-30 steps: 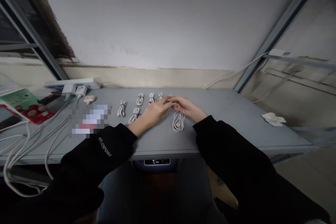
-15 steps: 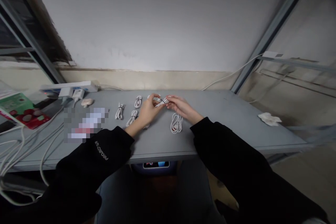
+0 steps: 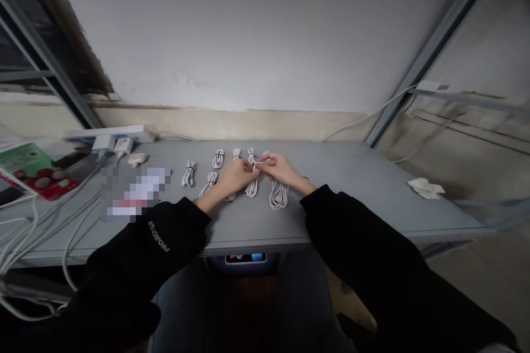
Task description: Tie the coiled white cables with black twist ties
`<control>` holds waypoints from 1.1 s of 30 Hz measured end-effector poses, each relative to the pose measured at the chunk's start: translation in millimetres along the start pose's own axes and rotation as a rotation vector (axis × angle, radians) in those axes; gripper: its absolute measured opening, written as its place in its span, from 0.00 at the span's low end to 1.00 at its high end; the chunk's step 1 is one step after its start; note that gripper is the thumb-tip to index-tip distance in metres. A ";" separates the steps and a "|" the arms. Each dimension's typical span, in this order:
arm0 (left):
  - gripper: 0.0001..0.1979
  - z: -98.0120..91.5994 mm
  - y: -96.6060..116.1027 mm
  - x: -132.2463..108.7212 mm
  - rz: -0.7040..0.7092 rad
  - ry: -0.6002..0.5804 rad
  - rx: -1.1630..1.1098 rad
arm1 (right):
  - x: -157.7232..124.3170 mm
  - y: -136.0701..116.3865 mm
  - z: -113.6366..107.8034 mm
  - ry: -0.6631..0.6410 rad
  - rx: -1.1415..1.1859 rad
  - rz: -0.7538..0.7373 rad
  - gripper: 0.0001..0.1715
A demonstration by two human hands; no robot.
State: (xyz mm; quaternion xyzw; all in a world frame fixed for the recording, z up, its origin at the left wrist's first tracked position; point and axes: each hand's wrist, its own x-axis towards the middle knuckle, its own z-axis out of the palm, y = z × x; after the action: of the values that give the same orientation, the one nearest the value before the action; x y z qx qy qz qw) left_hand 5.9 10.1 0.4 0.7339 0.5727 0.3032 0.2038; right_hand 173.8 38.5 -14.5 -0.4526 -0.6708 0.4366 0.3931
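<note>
Both hands meet over the middle of the grey table, closed on a coiled white cable (image 3: 251, 187) that hangs or lies below their fingertips. My left hand (image 3: 238, 175) pinches its upper end from the left. From the right, my right hand (image 3: 278, 169) pinches the same end. Several other white cable bundles lie around them: one at the left (image 3: 189, 174), one farther back (image 3: 218, 159), one beside my left wrist (image 3: 208, 183), and a looser coil (image 3: 279, 196) below my right hand. Dark ties show on some bundles. More bundles are partly hidden behind the hands.
On the grey table (image 3: 356, 198), a power strip (image 3: 136, 133) with plugs stands at the back left. Nearby are a pale pink case (image 3: 137, 159), a blurred-out item (image 3: 138, 193), a green and red box (image 3: 39, 174) and loose cables. Crumpled white tissue (image 3: 425, 188) lies right.
Both hands have lowered slightly. The cable bundle, earlier held slanted between them, now points down toward me below the fingertips. Bundles behind the hands show more.
</note>
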 end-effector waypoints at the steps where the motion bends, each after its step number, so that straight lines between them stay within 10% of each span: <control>1: 0.13 0.0 0.4 -0.7 -0.015 0.006 0.055 | -0.4 -0.8 -1.6 0.004 -0.087 -0.043 0.07; 5: 0.14 1.0 2.3 -3.0 0.011 0.069 0.199 | -4.7 -11.4 -15.9 0.061 -0.563 -0.164 0.09; 12: 0.16 2.4 -0.5 -3.6 0.073 0.105 0.263 | -17.0 -23.9 -33.5 0.062 -1.038 0.100 0.24; 33: 0.15 3.5 -5.0 -1.0 0.132 0.088 0.341 | -24.2 -18.1 -2.2 -0.143 -1.088 0.026 0.12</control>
State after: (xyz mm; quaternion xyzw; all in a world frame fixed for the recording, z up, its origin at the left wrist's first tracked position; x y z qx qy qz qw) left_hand 4.5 10.6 -5.7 0.7797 0.5749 0.2461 0.0311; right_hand 177.9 12.2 0.0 -0.5682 -0.8191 0.0611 0.0502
